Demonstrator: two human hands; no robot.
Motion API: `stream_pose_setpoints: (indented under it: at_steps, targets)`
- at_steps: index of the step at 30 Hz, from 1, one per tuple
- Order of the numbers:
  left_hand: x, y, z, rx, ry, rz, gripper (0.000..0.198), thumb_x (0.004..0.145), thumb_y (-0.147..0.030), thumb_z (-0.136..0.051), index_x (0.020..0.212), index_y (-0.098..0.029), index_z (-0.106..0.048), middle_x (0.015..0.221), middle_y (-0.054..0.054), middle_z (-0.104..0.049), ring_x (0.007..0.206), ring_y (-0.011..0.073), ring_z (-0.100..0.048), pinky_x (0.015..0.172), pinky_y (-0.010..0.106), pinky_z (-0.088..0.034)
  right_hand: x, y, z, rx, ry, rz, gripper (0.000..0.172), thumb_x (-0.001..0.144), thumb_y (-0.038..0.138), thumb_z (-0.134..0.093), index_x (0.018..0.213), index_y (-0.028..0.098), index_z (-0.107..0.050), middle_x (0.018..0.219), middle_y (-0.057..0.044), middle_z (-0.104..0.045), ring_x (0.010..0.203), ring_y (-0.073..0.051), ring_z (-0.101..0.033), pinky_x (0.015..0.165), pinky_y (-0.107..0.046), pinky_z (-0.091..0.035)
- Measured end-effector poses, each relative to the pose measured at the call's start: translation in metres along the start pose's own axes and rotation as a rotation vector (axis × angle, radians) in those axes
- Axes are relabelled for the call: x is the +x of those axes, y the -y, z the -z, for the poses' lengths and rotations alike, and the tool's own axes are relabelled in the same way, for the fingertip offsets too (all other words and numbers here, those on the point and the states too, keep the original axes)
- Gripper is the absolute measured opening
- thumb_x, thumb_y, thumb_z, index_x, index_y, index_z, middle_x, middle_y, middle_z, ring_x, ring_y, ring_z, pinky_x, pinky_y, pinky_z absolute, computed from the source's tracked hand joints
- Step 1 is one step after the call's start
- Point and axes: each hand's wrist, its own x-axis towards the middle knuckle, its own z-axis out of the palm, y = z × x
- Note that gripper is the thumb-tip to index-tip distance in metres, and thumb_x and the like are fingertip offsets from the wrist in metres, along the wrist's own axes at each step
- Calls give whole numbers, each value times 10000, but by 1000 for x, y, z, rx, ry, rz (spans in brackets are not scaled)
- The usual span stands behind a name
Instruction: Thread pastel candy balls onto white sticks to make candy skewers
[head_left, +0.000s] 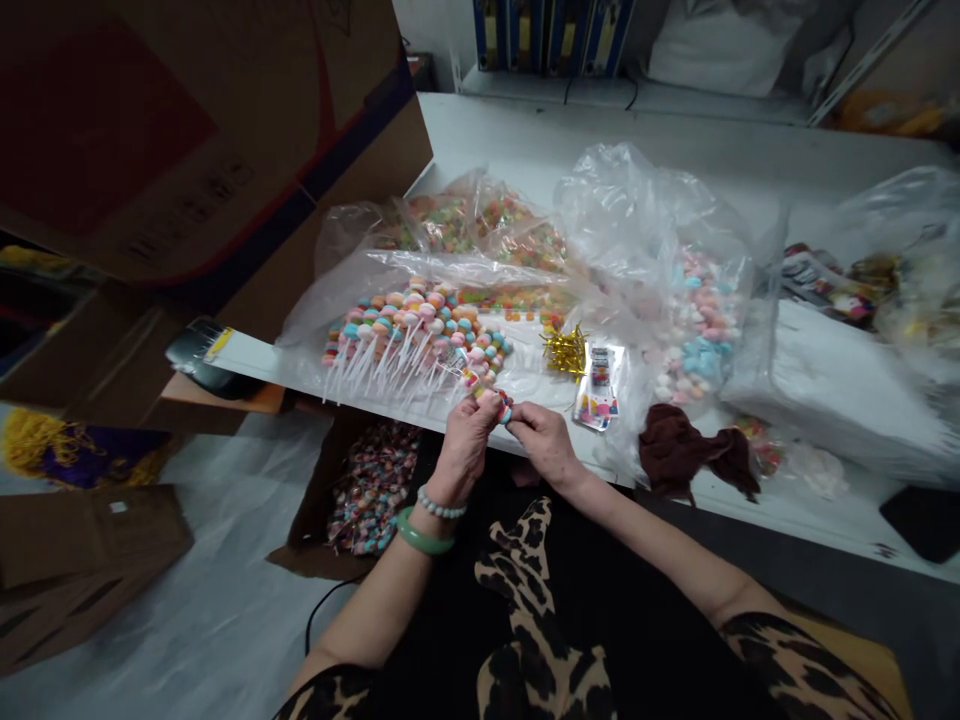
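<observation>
Over the table's front edge, my left hand (466,442) is closed around a small colourful candy skewer (505,408), whose blue and red end shows past the fingers. From the other side my right hand (546,440) pinches at that end; the fingertips hide most of the detail there. Just beyond lies a pile of striped marshmallow pops (420,315) with white sticks pointing towards me. Gold twist ties (566,350) sit in a bunch behind my right hand. Beside them are printed clear packets (600,390).
Bags of gummy candies (484,225) and pastel marshmallows (703,320) lie at the back. A brown cloth (686,450) rests at the right edge, near a stack of white bags (847,370). Below left, a carton (307,510) holds wrapped candies. A big cardboard box (247,180) stands left.
</observation>
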Motion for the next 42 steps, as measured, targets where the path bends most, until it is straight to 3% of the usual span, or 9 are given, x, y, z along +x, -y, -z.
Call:
stream_pose_setpoints:
  at_steps: [3, 7, 11, 15, 21, 26, 31, 35, 42]
  targets:
    - [-5, 3, -4, -19, 7, 52, 263, 644, -326, -824, 732, -129, -673, 691, 3, -651, 627, 77, -571, 656, 200, -463, 0, 0, -5, 91, -5, -113, 123, 687, 303, -582, 622, 201, -560, 585, 34, -535, 554, -108, -459, 547, -230, -365]
    - [0, -9, 3, -46, 60, 135, 330, 636, -337, -836, 841, -134, -676, 798, 38, -692, 705, 116, -626, 717, 253, -500, 5, -2, 1, 266, 103, -329, 145, 649, 334, -597, 658, 195, -560, 520, 65, -483, 417, -66, -327, 427, -209, -245]
    - [9, -18, 8, -133, 31, 23, 374, 631, -348, -843, 891, -149, -662, 857, 56, -703, 798, 166, -667, 737, 289, -513, 4, -2, 12, 149, 192, -252, 127, 644, 310, -600, 683, 192, -624, 503, 67, -461, 449, -81, -377, 454, -211, -278]
    - [7, -12, -2, -159, 34, 13, 335, 668, -319, -823, 908, -152, -659, 854, 52, -698, 829, 166, -671, 711, 256, -510, 3, 0, 12, -12, 89, -125, 101, 663, 270, -589, 601, 192, -601, 543, 45, -504, 552, -100, -431, 537, -219, -330]
    - [-2, -1, -14, -213, 30, 67, 352, 654, -290, -834, 920, -140, -660, 800, 18, -685, 655, 67, -613, 655, 178, -491, 7, 0, -7, 222, 40, -152, 218, 698, 364, -583, 581, 205, -490, 524, 64, -435, 479, -86, -353, 469, -223, -282]
    - [1, -11, -1, -181, 14, 61, 334, 654, -319, -829, 884, -145, -660, 819, 24, -688, 763, 138, -672, 771, 271, -528, -1, -5, 5, 109, 165, -201, 135, 678, 321, -579, 639, 191, -586, 532, 60, -468, 479, -88, -376, 477, -225, -294]
    - [-3, -8, 0, 25, 30, 137, 348, 674, -401, -799, 857, -151, -641, 795, 22, -678, 678, 132, -667, 686, 269, -514, 0, -4, 15, 42, 53, -139, 159, 706, 346, -563, 648, 199, -585, 551, 53, -488, 517, -100, -394, 521, -234, -321]
    - [-5, -2, 1, 151, 30, 175, 363, 620, -342, -820, 871, -132, -661, 727, 19, -677, 605, 114, -640, 633, 238, -480, 2, -2, 21, -21, 50, -113, 136, 699, 315, -558, 625, 201, -568, 544, 52, -482, 542, -110, -415, 549, -236, -332]
    - [-7, 12, 2, 572, -75, -97, 255, 747, -344, -653, 584, -154, -608, 538, 12, -609, 515, 117, -544, 555, 249, -406, 4, -3, 2, -18, 13, -35, 141, 747, 273, -533, 631, 206, -577, 591, 36, -552, 617, -133, -503, 628, -247, -390]
